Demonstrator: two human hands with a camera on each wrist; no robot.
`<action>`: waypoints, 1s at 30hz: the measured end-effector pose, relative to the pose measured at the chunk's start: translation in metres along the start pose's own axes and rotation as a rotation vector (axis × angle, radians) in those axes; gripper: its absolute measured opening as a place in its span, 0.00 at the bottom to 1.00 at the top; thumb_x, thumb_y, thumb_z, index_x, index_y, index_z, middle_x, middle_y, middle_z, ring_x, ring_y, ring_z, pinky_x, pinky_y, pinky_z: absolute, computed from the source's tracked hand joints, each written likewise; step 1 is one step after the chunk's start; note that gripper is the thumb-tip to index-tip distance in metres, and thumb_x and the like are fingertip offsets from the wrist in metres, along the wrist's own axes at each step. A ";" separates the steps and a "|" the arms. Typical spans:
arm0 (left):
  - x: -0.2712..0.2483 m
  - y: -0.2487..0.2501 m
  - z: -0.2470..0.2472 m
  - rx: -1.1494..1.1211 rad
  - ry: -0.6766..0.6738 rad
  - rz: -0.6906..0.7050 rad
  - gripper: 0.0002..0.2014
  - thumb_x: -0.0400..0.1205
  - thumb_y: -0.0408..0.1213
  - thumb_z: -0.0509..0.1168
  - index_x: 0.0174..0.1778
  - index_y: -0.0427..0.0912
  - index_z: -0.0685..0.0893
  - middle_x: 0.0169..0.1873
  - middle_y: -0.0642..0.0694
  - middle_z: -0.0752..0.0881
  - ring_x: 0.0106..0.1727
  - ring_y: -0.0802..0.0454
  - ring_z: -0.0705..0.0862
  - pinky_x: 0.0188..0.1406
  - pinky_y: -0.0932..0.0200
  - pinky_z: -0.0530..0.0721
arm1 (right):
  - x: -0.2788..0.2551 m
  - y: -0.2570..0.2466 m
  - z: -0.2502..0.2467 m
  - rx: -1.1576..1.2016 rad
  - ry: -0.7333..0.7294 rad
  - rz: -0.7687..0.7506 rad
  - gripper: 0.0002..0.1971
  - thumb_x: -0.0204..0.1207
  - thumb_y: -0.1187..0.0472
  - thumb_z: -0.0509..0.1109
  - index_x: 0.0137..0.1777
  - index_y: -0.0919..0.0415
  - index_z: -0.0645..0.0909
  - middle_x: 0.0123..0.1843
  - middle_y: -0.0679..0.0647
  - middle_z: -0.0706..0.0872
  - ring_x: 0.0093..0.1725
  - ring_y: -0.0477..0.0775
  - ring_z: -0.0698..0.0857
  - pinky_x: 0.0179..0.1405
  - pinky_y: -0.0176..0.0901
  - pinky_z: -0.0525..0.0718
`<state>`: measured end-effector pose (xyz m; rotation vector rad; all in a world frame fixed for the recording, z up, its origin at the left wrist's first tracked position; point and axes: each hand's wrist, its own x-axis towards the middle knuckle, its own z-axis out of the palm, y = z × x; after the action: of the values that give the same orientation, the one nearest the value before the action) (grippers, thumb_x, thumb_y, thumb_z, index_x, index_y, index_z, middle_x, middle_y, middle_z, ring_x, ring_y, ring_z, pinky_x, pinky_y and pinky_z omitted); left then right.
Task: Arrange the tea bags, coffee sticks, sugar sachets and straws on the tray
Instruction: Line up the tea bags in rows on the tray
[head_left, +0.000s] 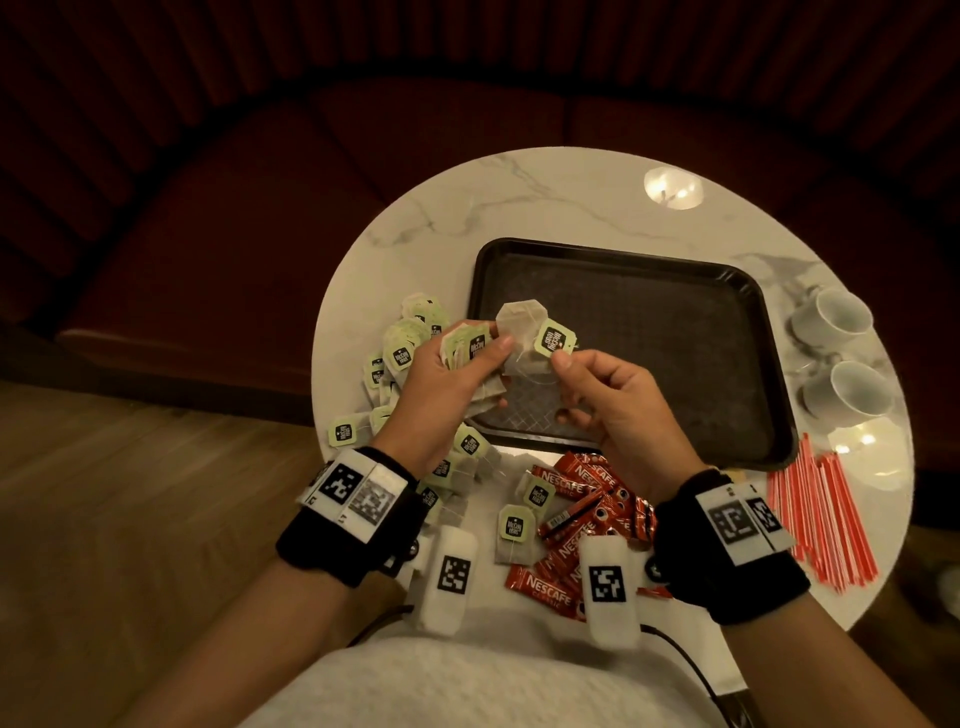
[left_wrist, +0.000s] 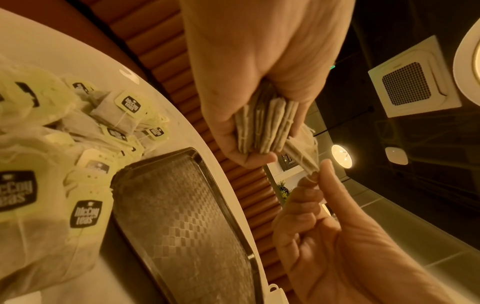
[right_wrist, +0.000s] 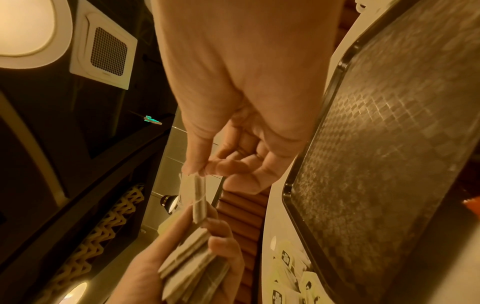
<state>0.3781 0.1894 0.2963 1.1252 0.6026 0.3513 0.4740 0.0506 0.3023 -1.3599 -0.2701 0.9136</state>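
Head view is showing the left hand (head_left: 447, 374) gripping a little stack of tea bags (head_left: 470, 345), fingers curled round it so the bags are sitting face to face like a deck of cards. Over the tray's near left corner, the right hand (head_left: 608, 400) is pinching a single tea bag (head_left: 524, 338) between thumb and forefinger near its green tag, holding it right beside the stack. I'm guessing it's getting squared up and added to the bundle so they all go down together instead of one at a time. From the left wrist view you're seeing the stack edge-on, bags packed tight. The black tray (head_left: 675, 270) is sitting in the middle of the round marble table (head_left: 545, 197) with nothing on it yet, so the arranging itself isn't really underway. The loose tea bags (head_left: 405, 353) are lying heaped left of the tray, coffee sticks (head_left: 576, 519) are piled in front of it, and red straws (head_left: 826, 514) are lying off to the right. Two white cups (head_left: 841, 358) are standing just right of the tray. Can't spot sugar sachets anywhere.
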 end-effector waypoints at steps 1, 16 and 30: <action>0.000 0.000 0.000 -0.015 -0.001 -0.010 0.05 0.83 0.36 0.67 0.53 0.43 0.83 0.42 0.50 0.91 0.44 0.54 0.90 0.33 0.60 0.86 | -0.001 0.000 0.000 0.002 -0.008 -0.006 0.06 0.72 0.55 0.72 0.41 0.58 0.85 0.34 0.44 0.86 0.36 0.43 0.80 0.36 0.34 0.83; -0.003 0.001 0.000 -0.102 0.042 -0.067 0.04 0.81 0.36 0.68 0.50 0.46 0.84 0.41 0.49 0.91 0.41 0.53 0.90 0.31 0.59 0.88 | -0.003 -0.007 -0.014 -0.152 -0.035 -0.030 0.07 0.76 0.62 0.72 0.50 0.60 0.89 0.45 0.47 0.91 0.39 0.39 0.84 0.36 0.31 0.84; -0.006 -0.003 0.007 -0.055 -0.039 -0.065 0.05 0.82 0.34 0.68 0.52 0.42 0.85 0.44 0.44 0.90 0.44 0.51 0.89 0.32 0.58 0.88 | 0.000 -0.007 -0.009 -0.346 -0.033 -0.148 0.08 0.81 0.66 0.68 0.55 0.62 0.88 0.35 0.43 0.88 0.33 0.39 0.80 0.35 0.34 0.80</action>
<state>0.3777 0.1797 0.2978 1.0552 0.5900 0.2877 0.4829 0.0451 0.3068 -1.6179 -0.5672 0.7893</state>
